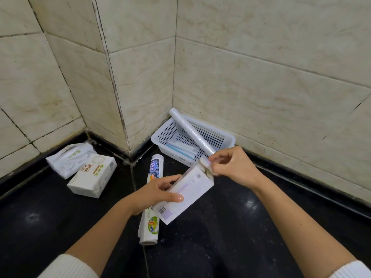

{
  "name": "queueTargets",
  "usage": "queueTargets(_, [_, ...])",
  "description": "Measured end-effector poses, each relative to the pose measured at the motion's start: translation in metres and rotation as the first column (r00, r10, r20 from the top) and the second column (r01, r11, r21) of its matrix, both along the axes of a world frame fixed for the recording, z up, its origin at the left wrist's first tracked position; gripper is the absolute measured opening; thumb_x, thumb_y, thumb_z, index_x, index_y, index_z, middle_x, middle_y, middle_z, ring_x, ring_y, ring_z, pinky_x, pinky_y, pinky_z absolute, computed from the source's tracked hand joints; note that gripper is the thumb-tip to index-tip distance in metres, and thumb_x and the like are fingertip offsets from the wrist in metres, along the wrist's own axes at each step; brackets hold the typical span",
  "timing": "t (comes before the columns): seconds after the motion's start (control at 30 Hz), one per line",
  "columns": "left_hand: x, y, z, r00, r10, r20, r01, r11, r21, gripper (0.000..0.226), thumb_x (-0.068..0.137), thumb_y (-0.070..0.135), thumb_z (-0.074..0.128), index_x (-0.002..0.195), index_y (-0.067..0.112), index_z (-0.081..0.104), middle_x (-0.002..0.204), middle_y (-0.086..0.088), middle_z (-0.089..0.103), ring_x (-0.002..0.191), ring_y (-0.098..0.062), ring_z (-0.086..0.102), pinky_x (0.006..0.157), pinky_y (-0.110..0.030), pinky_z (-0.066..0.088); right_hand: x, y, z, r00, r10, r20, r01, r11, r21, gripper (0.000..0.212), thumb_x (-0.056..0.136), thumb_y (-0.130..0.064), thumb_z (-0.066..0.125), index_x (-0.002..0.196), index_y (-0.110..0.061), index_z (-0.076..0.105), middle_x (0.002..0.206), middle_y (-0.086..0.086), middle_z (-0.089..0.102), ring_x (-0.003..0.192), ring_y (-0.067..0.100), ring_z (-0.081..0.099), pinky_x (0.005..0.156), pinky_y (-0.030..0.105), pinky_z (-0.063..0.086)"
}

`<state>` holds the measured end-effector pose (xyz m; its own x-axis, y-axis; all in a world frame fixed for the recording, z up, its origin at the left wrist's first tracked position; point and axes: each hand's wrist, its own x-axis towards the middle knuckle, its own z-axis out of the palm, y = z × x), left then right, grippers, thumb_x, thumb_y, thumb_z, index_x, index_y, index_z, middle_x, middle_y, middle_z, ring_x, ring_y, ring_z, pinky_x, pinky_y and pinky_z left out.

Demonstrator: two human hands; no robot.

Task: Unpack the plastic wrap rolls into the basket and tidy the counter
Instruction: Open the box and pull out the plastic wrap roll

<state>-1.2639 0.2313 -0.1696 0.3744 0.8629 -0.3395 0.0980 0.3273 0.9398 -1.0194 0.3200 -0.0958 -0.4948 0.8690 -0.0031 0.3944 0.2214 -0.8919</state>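
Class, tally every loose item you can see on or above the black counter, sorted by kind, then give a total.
Plastic wrap rolls: 2, the bare roll in the right hand, the labelled roll on the counter.
Cartons: 1, the box in the left hand.
Baskets: 1, the white basket.
Tissue packs: 2, and.
Total: 6

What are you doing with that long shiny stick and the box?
That stick is a roll of plastic wrap. The right hand grips its near end, just outside the open top of a white box, which the left hand steadies. The roll slants up over a white basket in the corner. Another roll and two tissue packs lie on the black counter.
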Motion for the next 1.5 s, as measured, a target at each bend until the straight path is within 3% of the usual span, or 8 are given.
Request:
queueTargets(0.13, [-0.003,0.0,0.002,0.999,-0.025,0.034,0.025,1.0,0.005,0.069,0.077,0.024,0.079,0.136,0.04,0.048,0.125,0.002,0.066,0.114,-0.017,0.063,0.088,-0.029,0.055,0.001,0.002,-0.005,0.99,-0.087,-0.111,0.078,0.993,-0.086,0.011,0.072,-0.015,0.071,0.08,-0.019,0.077,0.08,0.004,0.076,0.074,0.02,0.069,0.062,0.027,0.056])
queueTargets(0.27, [-0.003,0.001,0.004,1.0,0.028,0.009,-0.029,0.996,0.084,0.067,0.07,0.027,0.085,0.124,0.051,0.055,0.124,0.018,0.065,0.114,-0.003,0.061,0.082,-0.015,0.053,-0.003,0.002,-0.009,0.944,-0.317,0.096,0.287,0.927,0.241,0.057,0.073,-0.02,0.078,0.125,-0.023,0.055,0.116,-0.009,0.056,0.097,0.007,0.054,0.072,0.013,0.038])
queueTargets(0.43, [0.005,0.002,0.009,0.986,0.153,-0.063,-0.128,0.948,0.291,0.061,0.065,0.031,0.087,0.118,0.046,0.06,0.114,0.012,0.07,0.104,-0.005,0.066,0.077,-0.009,0.051,-0.008,-0.006,-0.009,0.981,-0.142,0.13,0.138,0.99,0.039,0.03,0.08,-0.044,0.069,0.105,-0.027,0.069,0.104,-0.014,0.069,0.091,0.002,0.063,0.071,0.015,0.046])
queueTargets(0.67, [0.011,0.001,0.012,0.886,0.403,-0.23,-0.251,0.833,0.492,0.069,0.059,0.029,0.087,0.116,0.053,0.057,0.104,0.025,0.057,0.103,0.005,0.052,0.084,-0.019,0.044,-0.001,-0.005,-0.018,0.986,-0.142,-0.091,0.127,0.979,-0.158,0.032,0.084,0.0,0.061,0.109,-0.017,0.073,0.106,0.002,0.073,0.092,0.011,0.065,0.083,0.026,0.053])
queueTargets(0.9, [0.012,0.0,0.01,0.822,0.468,-0.323,-0.25,0.808,0.534,0.074,0.061,0.029,0.086,0.125,0.047,0.053,0.114,0.008,0.053,0.113,-0.015,0.045,0.101,-0.041,0.04,0.001,-0.009,-0.023,0.981,-0.189,-0.034,0.191,0.981,0.045,0.028,0.075,0.006,0.068,0.072,-0.021,0.077,0.1,-0.005,0.063,0.093,0.01,0.061,0.071,0.014,0.045])
queueTargets(1.17, [0.014,0.0,0.006,0.811,0.485,-0.328,-0.255,0.797,0.548,0.074,0.063,0.033,0.084,0.121,0.059,0.048,0.114,0.015,0.05,0.114,-0.01,0.042,0.097,-0.035,0.04,-0.004,-0.015,-0.017,0.987,-0.123,-0.105,0.105,0.982,-0.159,0.05,0.085,0.004,0.056,0.077,-0.04,0.078,0.128,0.002,0.056,0.118,0.007,0.052,0.091,0.016,0.038])
queueTargets(1.3, [0.013,-0.001,0.001,0.798,0.504,-0.33,-0.276,0.793,0.543,0.073,0.063,0.029,0.084,0.123,0.055,0.05,0.115,0.016,0.05,0.114,-0.011,0.042,0.096,-0.034,0.038,-0.008,-0.023,-0.005,0.975,-0.174,-0.14,0.164,0.983,-0.081,0.021,0.077,-0.015,0.078,0.089,-0.033,0.079,0.13,-0.002,0.055,0.117,-0.003,0.051,0.083,0.008,0.04])
queueTargets(1.5, [0.02,-0.003,-0.003,0.793,0.516,-0.322,-0.29,0.786,0.546,0.074,0.064,0.029,0.085,0.118,0.059,0.045,0.113,0.009,0.05,0.112,-0.012,0.043,0.089,-0.026,0.038,-0.03,-0.04,0.001,0.963,-0.235,0.129,0.203,0.953,0.223,0.036,0.063,-0.041,0.085,0.093,-0.032,0.067,0.125,-0.011,0.047,0.124,0.006,0.031,0.102,0.031,0.027])
